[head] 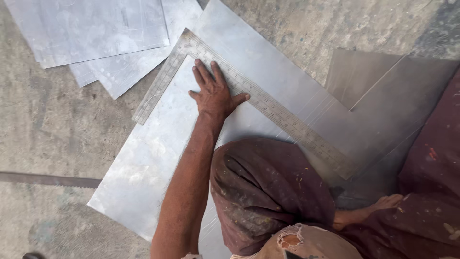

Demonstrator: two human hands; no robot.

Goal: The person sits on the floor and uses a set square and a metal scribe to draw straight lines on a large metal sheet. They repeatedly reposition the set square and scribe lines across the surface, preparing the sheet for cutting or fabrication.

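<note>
Our left hand (214,91) lay flat with fingers spread, holding nothing, pressing down on the long arm of a metal square ruler (258,98) near its corner. The ruler rested on a large metal sheet (148,163) spread over the concrete floor (52,124). Our knee, in dark red paint-flecked trousers (263,187), rested on the sheet just below the hand. More sheets (91,29) lay stacked beyond the ruler's short arm. We could not see our right hand.
</note>
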